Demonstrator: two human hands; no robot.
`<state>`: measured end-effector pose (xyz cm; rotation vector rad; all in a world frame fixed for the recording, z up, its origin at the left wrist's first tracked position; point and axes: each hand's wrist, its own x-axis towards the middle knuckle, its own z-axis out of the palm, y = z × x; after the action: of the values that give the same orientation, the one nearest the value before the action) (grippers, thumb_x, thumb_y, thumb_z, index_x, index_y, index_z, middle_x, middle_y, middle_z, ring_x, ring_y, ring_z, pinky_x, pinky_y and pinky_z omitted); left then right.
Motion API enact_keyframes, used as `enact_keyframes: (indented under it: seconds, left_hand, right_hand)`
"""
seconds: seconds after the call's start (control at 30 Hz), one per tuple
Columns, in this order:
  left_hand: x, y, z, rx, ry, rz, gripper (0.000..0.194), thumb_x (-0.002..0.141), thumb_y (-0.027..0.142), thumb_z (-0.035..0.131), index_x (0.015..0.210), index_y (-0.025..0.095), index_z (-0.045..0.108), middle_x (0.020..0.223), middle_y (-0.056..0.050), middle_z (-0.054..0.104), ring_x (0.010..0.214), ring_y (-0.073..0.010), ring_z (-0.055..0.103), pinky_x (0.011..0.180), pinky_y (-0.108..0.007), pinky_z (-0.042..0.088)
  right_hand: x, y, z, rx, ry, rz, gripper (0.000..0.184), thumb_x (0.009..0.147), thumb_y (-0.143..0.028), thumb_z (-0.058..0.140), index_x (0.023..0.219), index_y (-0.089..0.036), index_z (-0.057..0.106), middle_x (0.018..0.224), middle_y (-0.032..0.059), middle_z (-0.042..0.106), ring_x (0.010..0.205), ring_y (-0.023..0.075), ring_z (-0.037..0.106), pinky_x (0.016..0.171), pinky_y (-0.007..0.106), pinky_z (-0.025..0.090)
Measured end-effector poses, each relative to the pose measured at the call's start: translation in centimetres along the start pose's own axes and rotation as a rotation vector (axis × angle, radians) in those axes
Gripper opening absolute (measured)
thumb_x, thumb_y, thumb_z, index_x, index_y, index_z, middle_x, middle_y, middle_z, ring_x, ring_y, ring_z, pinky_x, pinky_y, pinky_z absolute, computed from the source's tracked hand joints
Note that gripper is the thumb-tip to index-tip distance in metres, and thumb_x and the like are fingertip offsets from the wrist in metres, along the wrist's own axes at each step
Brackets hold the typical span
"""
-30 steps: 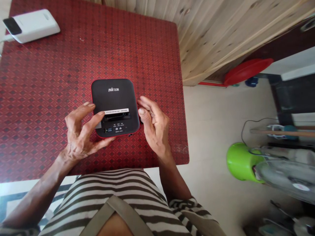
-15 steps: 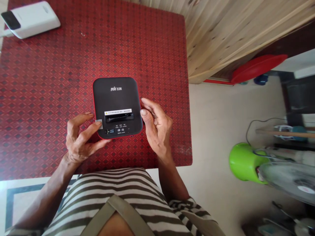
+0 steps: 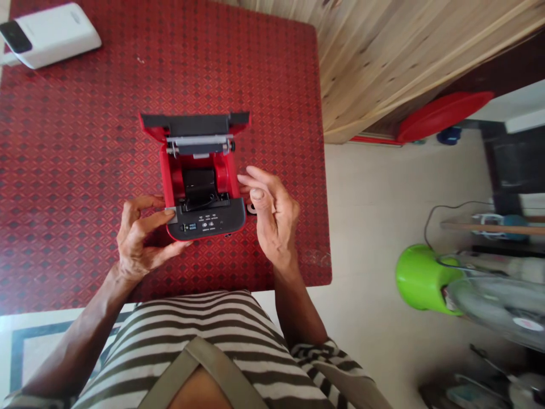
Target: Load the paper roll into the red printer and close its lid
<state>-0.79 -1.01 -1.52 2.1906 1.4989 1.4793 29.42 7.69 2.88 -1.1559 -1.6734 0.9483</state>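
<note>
A black and red thermal printer [image 3: 200,187] sits on a red patterned tablecloth [image 3: 85,159], with its lid [image 3: 195,125] standing open toward the far side. Its red interior shows a black block and a metal bar under the lid. My left hand [image 3: 142,233] grips the printer's front left corner, the thumb on a small white tab [image 3: 171,212]. My right hand [image 3: 272,213] is at the right side, its fingertips against the red body and its fingers apart, holding nothing I can see. A small black part [image 3: 251,209] shows beside the printer's right edge.
A white power bank [image 3: 49,35] lies at the table's far left corner. Beyond the table's right edge are a wooden panel [image 3: 404,57], a red plastic lid [image 3: 443,116], a green bucket [image 3: 421,278] and an electric fan [image 3: 498,301] on the floor.
The printer's black lid has swung up and away from me, exposing the red interior. Both hands remain at the front corners.
</note>
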Motion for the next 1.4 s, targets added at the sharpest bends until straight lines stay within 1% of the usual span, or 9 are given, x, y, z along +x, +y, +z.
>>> enact_keyframes:
  seconds: [0.13, 0.23, 0.43, 0.6, 0.83, 0.97, 1.17, 1.23, 1.4]
  left_hand:
    - [-0.5, 0.1, 0.1, 0.041, 0.012, 0.006, 0.071, 0.105, 0.061, 0.110, 0.163, 0.037, 0.078, 0.142, -0.009, 0.083, 0.125, -0.0308, 0.088, 0.104, -0.049, 0.078]
    - [-0.6, 0.2, 0.1, 0.074, 0.004, 0.040, 0.076, 0.106, 0.059, 0.109, 0.169, 0.036, 0.074, 0.143, -0.010, 0.083, 0.125, -0.0307, 0.088, 0.105, -0.047, 0.078]
    - [-0.8, 0.2, -0.1, 0.119, -0.023, 0.026, 0.074, 0.105, 0.062, 0.109, 0.167, 0.038, 0.076, 0.146, -0.014, 0.083, 0.125, -0.0353, 0.089, 0.101, -0.053, 0.082]
    - [-0.9, 0.3, 0.1, 0.107, -0.046, 0.029, 0.087, 0.103, 0.058, 0.112, 0.178, 0.039, 0.072, 0.154, -0.017, 0.080, 0.131, -0.0379, 0.088, 0.103, -0.055, 0.084]
    - [-0.7, 0.4, 0.2, 0.133, -0.044, 0.053, 0.088, 0.109, 0.057, 0.106, 0.186, 0.038, 0.066, 0.155, -0.017, 0.079, 0.132, -0.0369, 0.087, 0.105, -0.054, 0.083]
    - [-0.8, 0.2, 0.1, 0.129, -0.062, 0.034, 0.087, 0.108, 0.058, 0.106, 0.183, 0.039, 0.067, 0.156, -0.017, 0.079, 0.128, -0.0366, 0.087, 0.103, -0.056, 0.083]
    - [-1.1, -0.1, 0.1, 0.130, -0.068, -0.001, 0.089, 0.102, 0.062, 0.112, 0.177, 0.040, 0.070, 0.156, -0.016, 0.076, 0.131, -0.0368, 0.084, 0.107, -0.057, 0.082]
    - [-1.1, -0.2, 0.1, 0.132, -0.047, -0.002, 0.090, 0.102, 0.061, 0.112, 0.179, 0.041, 0.069, 0.155, -0.016, 0.076, 0.132, -0.0372, 0.083, 0.106, -0.057, 0.081]
    - [-1.0, -0.3, 0.0, 0.160, -0.067, 0.002, 0.092, 0.100, 0.065, 0.112, 0.177, 0.042, 0.069, 0.156, -0.016, 0.076, 0.132, -0.0386, 0.081, 0.104, -0.058, 0.079]
  right_hand:
    - [2.0, -1.5, -0.3, -0.246, 0.023, -0.245, 0.029, 0.136, -0.041, 0.066, 0.150, -0.034, 0.090, 0.137, 0.0087, 0.098, 0.124, 0.0292, 0.095, 0.116, 0.051, 0.080]
    - [4.6, -3.8, 0.7, -0.457, -0.195, -0.393, 0.035, 0.134, -0.017, 0.061, 0.140, -0.028, 0.094, 0.136, 0.0097, 0.097, 0.128, 0.0276, 0.091, 0.122, 0.049, 0.075]
    - [10.0, -9.0, 4.8, -0.920, -0.787, -0.207, 0.043, 0.129, -0.003, 0.057, 0.150, -0.018, 0.091, 0.145, 0.0162, 0.094, 0.137, 0.0328, 0.090, 0.115, 0.046, 0.074]
    - [11.4, -10.6, 5.9, -1.046, -0.935, -0.197, 0.057, 0.126, 0.004, 0.043, 0.155, -0.015, 0.089, 0.152, 0.0223, 0.092, 0.139, 0.0344, 0.090, 0.116, 0.045, 0.070]
    - [9.8, -10.3, 4.0, -0.970, -0.821, -0.181, 0.046, 0.127, -0.007, 0.058, 0.164, -0.019, 0.083, 0.155, 0.0166, 0.090, 0.132, 0.0324, 0.091, 0.103, 0.040, 0.070]
    - [7.4, -8.3, 0.7, -0.673, -0.510, -0.290, 0.028, 0.125, -0.018, 0.073, 0.147, -0.023, 0.089, 0.141, 0.0096, 0.092, 0.109, 0.0241, 0.088, 0.093, 0.037, 0.070]
    - [6.5, -0.8, -4.0, -0.179, 0.005, -0.121, 0.038, 0.111, -0.057, 0.092, 0.136, -0.030, 0.081, 0.114, 0.0010, 0.088, 0.076, 0.0174, 0.070, 0.064, 0.034, 0.060]
    - [6.8, 2.4, -4.0, -0.091, 0.061, -0.054, 0.043, 0.112, -0.066, 0.088, 0.133, -0.031, 0.075, 0.115, 0.0000, 0.087, 0.081, 0.0175, 0.074, 0.069, 0.033, 0.063]
    - [6.7, 7.1, -2.0, -0.138, -0.030, 0.154, 0.035, 0.106, -0.046, 0.090, 0.130, -0.030, 0.071, 0.112, -0.0019, 0.089, 0.086, 0.0194, 0.079, 0.082, 0.035, 0.067]
